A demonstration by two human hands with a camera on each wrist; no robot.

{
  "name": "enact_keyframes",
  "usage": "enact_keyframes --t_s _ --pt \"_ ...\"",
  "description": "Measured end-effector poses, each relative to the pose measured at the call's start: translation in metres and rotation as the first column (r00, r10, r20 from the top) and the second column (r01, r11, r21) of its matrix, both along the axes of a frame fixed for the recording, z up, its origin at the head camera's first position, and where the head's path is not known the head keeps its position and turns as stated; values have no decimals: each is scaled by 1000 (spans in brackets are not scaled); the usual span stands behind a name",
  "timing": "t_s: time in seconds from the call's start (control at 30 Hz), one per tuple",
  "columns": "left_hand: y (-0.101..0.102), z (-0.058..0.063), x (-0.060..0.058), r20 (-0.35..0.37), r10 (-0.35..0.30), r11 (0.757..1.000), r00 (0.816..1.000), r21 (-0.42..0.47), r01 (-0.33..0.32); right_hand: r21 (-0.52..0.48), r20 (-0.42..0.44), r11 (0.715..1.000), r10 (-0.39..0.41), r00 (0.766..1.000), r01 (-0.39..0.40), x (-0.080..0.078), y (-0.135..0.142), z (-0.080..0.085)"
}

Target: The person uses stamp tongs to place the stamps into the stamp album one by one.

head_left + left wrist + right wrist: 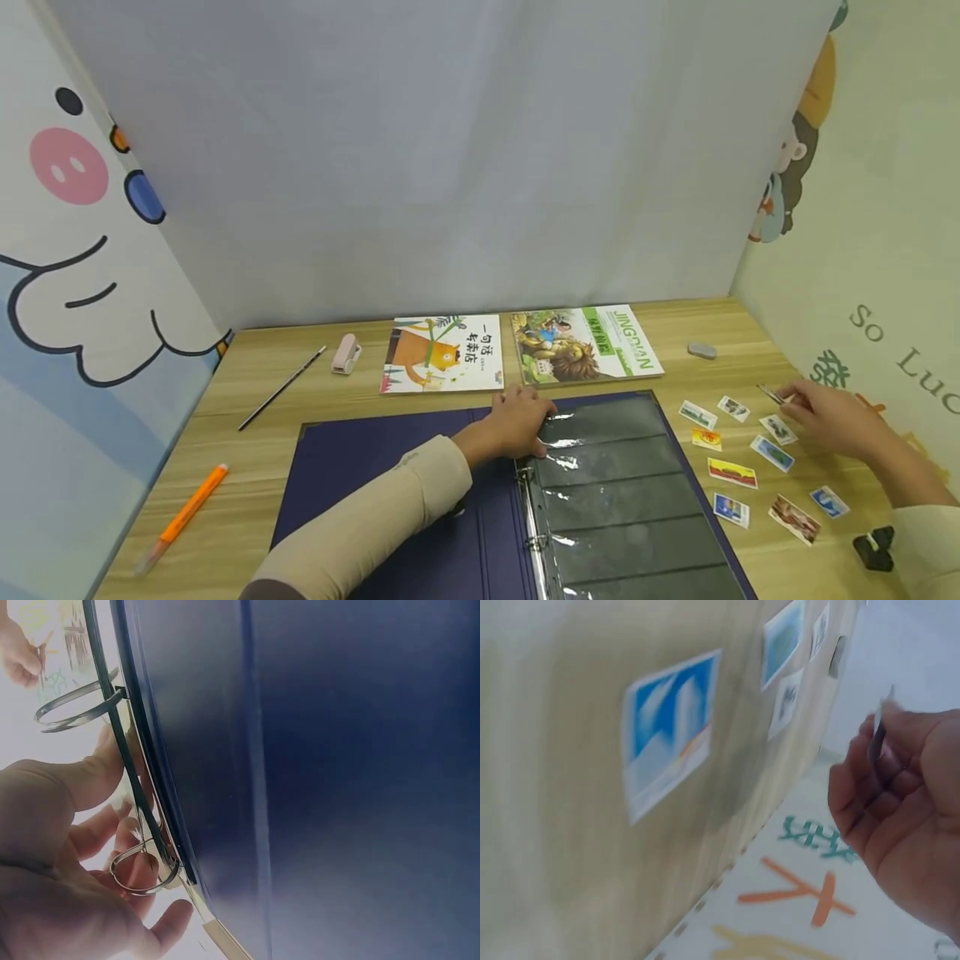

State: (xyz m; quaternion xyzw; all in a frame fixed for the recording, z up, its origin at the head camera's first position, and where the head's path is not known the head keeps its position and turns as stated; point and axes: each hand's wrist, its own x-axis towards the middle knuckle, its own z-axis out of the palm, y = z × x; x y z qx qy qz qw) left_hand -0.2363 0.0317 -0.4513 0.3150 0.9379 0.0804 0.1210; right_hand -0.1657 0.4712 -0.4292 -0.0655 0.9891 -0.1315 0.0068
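An album (390, 458) lies spread out, its dark blue cover to the left and a black page with clear strip pockets (600, 492) to the right. My left hand (517, 421) rests on the album near the top of its spine, thumb at the page's inner edge. In the left wrist view its fingers lie around a metal ring (146, 881). Over the table's right side, my right hand (828, 417) pinches tweezers (770, 394), their tips clear of the table. Several small stamps lie beneath and beside it, among them a blue one (671, 727) and a red-yellow one (732, 472).
Two picture books (442, 354) lie at the back, with a grey eraser (702, 350) to their right. Leftward are a pale pink stapler-like object (347, 353), a dark pencil (281, 388) and an orange marker (192, 505). A small black object (874, 549) sits near the right sleeve.
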Motion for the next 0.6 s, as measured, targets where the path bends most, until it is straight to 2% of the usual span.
enact_keyframes --t_s 0.1,0.27,0.4,0.6 --pt "-3 1 0 4 6 1000 1000 14 -6 -32 39 999 34 999 -33 -13 -14 2" --pt "-8 -1 -2 10 5 1000 1000 22 -6 -89 170 993 94 981 -80 -32 -28 -2" --pt "-9 -4 -2 14 -18 999 1000 29 17 -120 250 986 142 958 -115 -40 -27 -4" --pt "-10 -4 -1 -1 -21 999 1000 36 21 -153 313 978 182 932 -140 -49 -23 -2"
